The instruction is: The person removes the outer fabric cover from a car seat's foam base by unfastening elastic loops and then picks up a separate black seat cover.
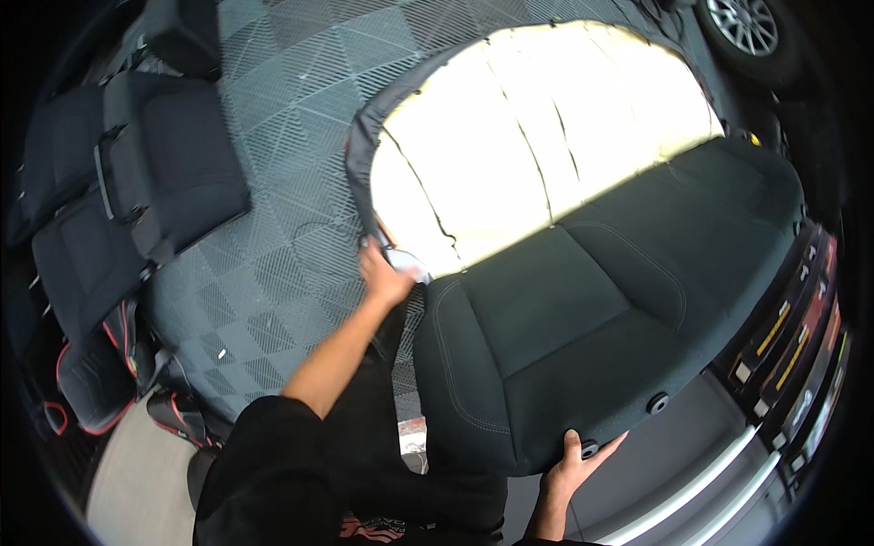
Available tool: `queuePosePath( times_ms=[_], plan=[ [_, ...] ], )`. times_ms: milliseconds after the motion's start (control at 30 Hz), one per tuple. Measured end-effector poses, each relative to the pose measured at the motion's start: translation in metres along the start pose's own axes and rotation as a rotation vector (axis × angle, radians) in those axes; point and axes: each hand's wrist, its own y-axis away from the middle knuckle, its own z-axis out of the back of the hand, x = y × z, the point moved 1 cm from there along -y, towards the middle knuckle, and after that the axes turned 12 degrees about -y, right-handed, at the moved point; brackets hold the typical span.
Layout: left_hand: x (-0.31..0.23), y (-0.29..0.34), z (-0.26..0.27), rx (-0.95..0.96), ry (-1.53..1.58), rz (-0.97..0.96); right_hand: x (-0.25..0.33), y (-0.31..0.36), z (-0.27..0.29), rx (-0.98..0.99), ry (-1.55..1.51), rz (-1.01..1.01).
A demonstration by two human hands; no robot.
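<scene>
A car rear bench seat with dark grey stitched fabric lies in front of me, tilted across the view. Its far half shows a bright cream surface with dark seam lines, bordered by a black cover edge. At the left corner, where fabric meets cream, my left hand closes on the seat cover's edge, slightly blurred, beside a small white patch. My right hand grips the near edge of the seat, thumb on top beside a round black guide. Another black guide sits farther along that edge.
Grey interlocking floor tiles spread beneath. Removed dark car seats stand at the left, with black red-trimmed items below them. A wheel is at the top right. Several boxes and white rails lie at the right.
</scene>
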Motion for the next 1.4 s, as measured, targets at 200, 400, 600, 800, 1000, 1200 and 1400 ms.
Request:
queuePosePath(
  times_ms=[200,400,600,800,1000,1200,1400],
  plan=[
    [-0.059,-0.141,0.014,-0.068,0.271,0.286,-0.061,-0.016,0.033,-0.080,-0.257,-0.087],
    [-0.095,-0.110,-0.014,0.058,-0.221,0.488,-0.090,-0.020,0.055,-0.074,0.021,-0.056],
    [-0.091,-0.157,0.040,-0.398,-0.344,0.201,-0.137,-0.025,0.080,-0.136,-0.179,-0.128],
    [-0.086,-0.202,0.041,-0.346,-0.162,0.119,-0.140,-0.033,0.075,-0.079,-0.346,-0.102],
    [-0.170,-0.087,0.102,-0.248,0.310,-0.088,-0.179,-0.036,0.092,-0.071,-0.193,-0.038],
    [-0.157,0.039,0.172,-0.281,0.237,-0.455,-0.175,-0.041,0.091,-0.048,-0.311,-0.091],
    [-0.134,0.106,0.174,-0.057,0.220,-0.423,-0.281,-0.075,0.110,-0.037,-0.532,-0.146]
  ],
)
